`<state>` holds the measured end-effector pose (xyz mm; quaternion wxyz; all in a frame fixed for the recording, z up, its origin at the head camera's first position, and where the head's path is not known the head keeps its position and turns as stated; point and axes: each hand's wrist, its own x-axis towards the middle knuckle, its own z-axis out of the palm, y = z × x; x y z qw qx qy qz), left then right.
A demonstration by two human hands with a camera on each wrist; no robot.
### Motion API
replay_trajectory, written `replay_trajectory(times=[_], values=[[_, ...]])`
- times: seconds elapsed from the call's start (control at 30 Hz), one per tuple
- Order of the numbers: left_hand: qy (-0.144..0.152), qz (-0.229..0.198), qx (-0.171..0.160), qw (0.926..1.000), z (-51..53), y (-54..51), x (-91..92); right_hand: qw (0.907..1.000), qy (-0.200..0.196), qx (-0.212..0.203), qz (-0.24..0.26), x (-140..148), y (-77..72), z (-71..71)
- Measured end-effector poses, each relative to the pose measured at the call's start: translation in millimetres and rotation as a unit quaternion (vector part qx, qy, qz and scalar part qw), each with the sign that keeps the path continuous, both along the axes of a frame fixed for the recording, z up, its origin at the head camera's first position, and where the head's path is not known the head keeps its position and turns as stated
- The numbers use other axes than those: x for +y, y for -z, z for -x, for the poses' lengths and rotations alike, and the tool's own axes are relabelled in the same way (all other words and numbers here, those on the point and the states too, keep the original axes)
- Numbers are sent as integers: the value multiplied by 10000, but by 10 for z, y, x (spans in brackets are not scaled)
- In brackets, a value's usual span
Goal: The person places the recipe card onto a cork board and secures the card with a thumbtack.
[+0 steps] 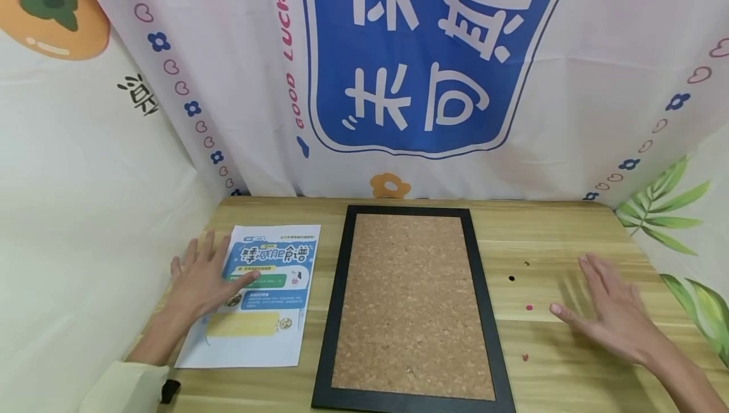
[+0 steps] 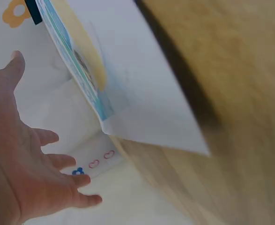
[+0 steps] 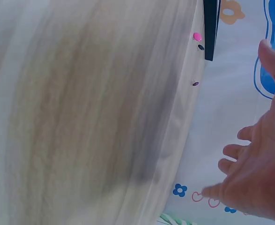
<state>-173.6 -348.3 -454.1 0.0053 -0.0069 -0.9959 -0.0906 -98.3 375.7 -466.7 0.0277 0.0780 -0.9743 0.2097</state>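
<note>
My left hand is spread over the left edge of a printed paper sheet, its thumb above the coloured print. In the left wrist view, the same hand has its fingers apart and grips nothing. To the right, my right hand hovers over the wooden table with fingers extended and nothing in it. Between that hand and a black-framed cork board lie several small thumbtacks: a pink one, a black one, a reddish one and a small dark one.
The wooden table ends at a printed white curtain behind it, and similar cloth hangs on both sides. A small black object shows beside the left sleeve.
</note>
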Motion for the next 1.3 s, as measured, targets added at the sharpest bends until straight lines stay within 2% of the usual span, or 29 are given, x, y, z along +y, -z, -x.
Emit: replay_trajectory(times=[0.13, 0.23, 0.33, 0.53, 0.73, 0.97, 1.17, 1.3], values=[[107, -243, -25, 9996, 7, 21, -62, 9990, -37, -276, 348, -16, -22, 15], [224, -440, -78, 9987, 16, 42, -118, 9984, -44, -422, 369, -35, -33, 20], [316, -674, -146, 9971, 26, 65, -175, 9987, -91, -397, 308, -56, -40, 33], [460, -1021, 8, 9937, 63, 99, -284, 9992, -213, -208, 256, -99, -32, 74], [86, -1327, -289, 9907, 69, 104, -389, 9981, -313, -14, 521, -159, 29, 125], [-471, -1797, -593, 9808, 63, 101, -508, 9946, -352, 270, 943, -217, 94, 162], [-505, -1935, -577, 9781, 75, 118, -571, 9903, -485, 300, 1271, -252, 130, 191], [-453, -2052, -564, 9760, 93, 121, -563, 9887, -568, 30, 1384, -295, 141, 209]])
